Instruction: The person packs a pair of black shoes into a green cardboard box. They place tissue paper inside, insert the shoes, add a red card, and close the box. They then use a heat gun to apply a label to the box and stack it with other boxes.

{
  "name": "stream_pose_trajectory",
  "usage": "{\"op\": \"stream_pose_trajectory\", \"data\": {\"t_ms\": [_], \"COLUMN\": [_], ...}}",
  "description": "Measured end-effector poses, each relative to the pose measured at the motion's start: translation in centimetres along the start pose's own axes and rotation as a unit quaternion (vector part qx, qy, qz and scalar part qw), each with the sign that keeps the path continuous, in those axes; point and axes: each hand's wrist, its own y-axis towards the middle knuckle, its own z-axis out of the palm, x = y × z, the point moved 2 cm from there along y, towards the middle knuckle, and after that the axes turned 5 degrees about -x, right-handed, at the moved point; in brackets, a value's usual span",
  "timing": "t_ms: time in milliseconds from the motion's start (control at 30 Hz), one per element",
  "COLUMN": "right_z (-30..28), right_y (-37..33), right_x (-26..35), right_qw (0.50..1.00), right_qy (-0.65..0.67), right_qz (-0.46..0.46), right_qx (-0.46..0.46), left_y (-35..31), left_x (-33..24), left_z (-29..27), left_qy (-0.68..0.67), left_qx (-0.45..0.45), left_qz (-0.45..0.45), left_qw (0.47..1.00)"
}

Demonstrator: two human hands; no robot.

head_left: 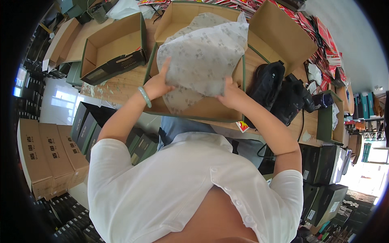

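Head view: left hand (157,86) is open, right hand (232,94) pinches tissue paper (204,54) slanting lengthwise toward upper right.

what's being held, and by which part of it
Patterned tissue paper: the right hand holds its lower right edge; the left hand is at its left edge, grip unclear.

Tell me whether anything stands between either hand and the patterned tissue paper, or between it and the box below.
Nothing visible does: the left hand and right hand both touch the tissue paper, which is spread over the open box. The black items sit outside, to the right.
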Motion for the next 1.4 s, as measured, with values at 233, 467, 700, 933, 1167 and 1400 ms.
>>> {"op": "stream_pose_trajectory", "data": {"t_ms": [233,467,700,933,1167,1400], "right_z": [8.1,0.1,-5.8,-0.6,-5.4,-4.5], "right_y": [9.2,5.7,2.8,-2.5,-2.4,-2.5], "right_x": [-5.8,-1.0,0.9,1.9,2.6,-0.2], "right_qw": [0.998,0.802,0.780,0.816,0.731,0.957], "right_qy": [-0.004,0.588,0.612,0.553,0.655,0.206], "right_qz": [-0.021,0.105,0.018,0.152,-0.070,-0.051], "right_qx": [0.051,-0.006,-0.127,0.071,-0.177,-0.198], "left_y": [3.0,1.2,2.9,4.5,3.8,-0.1], "left_x": [1.2,-1.0,1.6,1.5,2.0,1.3], "left_z": [0.1,-1.5,-2.9,-3.0,-5.0,-3.0], "left_qy": [-0.194,-0.603,-0.801,-0.917,-0.843,-0.117], "left_qx": [-0.118,-0.127,0.104,0.179,0.151,-0.168], "left_qz": [0.096,0.069,0.061,-0.041,-0.017,0.157], "left_qw": [0.969,0.785,0.587,0.355,0.516,0.966]}}
